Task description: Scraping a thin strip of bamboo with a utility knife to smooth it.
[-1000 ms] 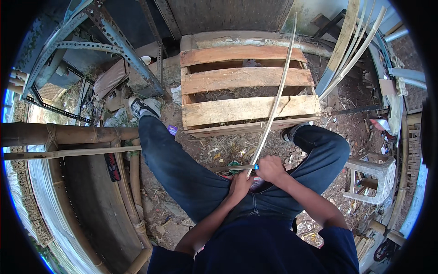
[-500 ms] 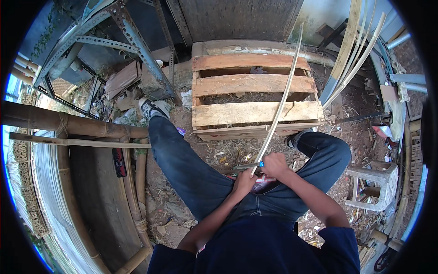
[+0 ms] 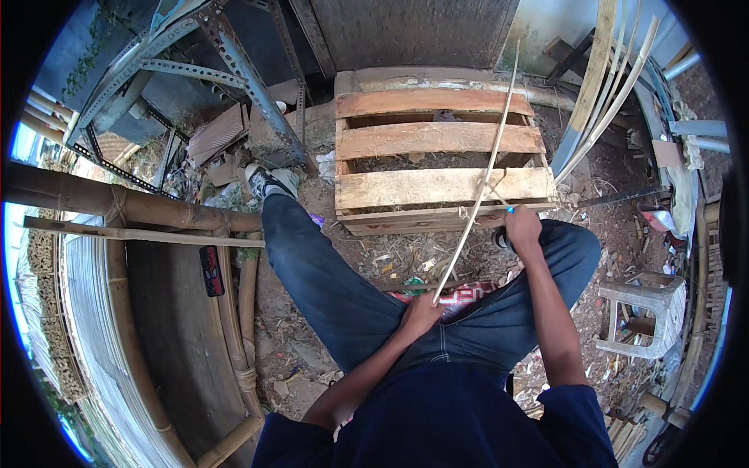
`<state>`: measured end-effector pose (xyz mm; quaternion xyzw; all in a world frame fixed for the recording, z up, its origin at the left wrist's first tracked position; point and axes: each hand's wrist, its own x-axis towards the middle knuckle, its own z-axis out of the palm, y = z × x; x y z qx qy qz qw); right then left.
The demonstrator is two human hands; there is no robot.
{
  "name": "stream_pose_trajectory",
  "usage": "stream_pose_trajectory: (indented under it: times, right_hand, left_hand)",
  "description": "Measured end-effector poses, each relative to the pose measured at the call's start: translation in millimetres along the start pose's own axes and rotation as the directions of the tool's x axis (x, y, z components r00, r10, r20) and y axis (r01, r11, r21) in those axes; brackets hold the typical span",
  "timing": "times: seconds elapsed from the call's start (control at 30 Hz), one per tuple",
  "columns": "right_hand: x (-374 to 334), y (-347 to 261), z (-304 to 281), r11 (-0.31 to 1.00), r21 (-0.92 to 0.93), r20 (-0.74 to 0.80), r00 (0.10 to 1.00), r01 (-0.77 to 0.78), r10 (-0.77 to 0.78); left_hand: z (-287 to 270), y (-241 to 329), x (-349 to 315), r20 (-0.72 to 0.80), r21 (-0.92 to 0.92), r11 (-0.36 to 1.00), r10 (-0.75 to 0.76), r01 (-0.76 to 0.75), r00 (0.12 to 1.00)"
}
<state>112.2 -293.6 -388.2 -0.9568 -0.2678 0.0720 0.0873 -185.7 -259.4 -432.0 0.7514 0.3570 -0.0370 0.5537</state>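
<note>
A long, pale bamboo strip (image 3: 501,117) slants from my lap up across the wooden crate. My left hand (image 3: 422,314) is closed around its near end, between my thighs. In my right hand (image 3: 523,228) is a knife (image 3: 510,209) with a blue part at the handle; the fist hides the rest of the grip. The thin blade points up and left and meets the strip about midway along. A curl of shaving seems to stick out from the strip just below the blade. A red and white patterned cloth (image 3: 468,294) lies across my lap under the strip.
The slatted wooden crate (image 3: 445,186) stands ahead of my knees. Tall bamboo strips (image 3: 620,86) lean at the back right. A worn plastic stool (image 3: 644,312) is at right. On the left are a bamboo frame (image 3: 179,210) and a phone-like dark object (image 3: 211,271). Shavings litter the ground.
My right hand has moved up and away along the strip with the knife, from beside my left hand to the crate's near edge. The left hand keeps its hold.
</note>
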Motion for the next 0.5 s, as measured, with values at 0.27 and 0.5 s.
stream_pose_trajectory:
  times: [0.27, 0.5]
  right_hand:
    - [-39.2, -22.3, 7.6, 0.979, 0.150, 0.057, 0.987, 0.139, -0.149]
    - [-50.6, -35.2, 6.0, 0.853, 0.504, 0.323, 0.946, -0.137, -0.039]
  left_hand:
    - [-6.4, -2.0, 12.6, -0.006, -0.395, 0.914, -0.101, 0.091, 0.995]
    - [-2.3, -5.2, 19.3, -0.040, -0.362, 0.932, 0.013, -0.026, 0.999]
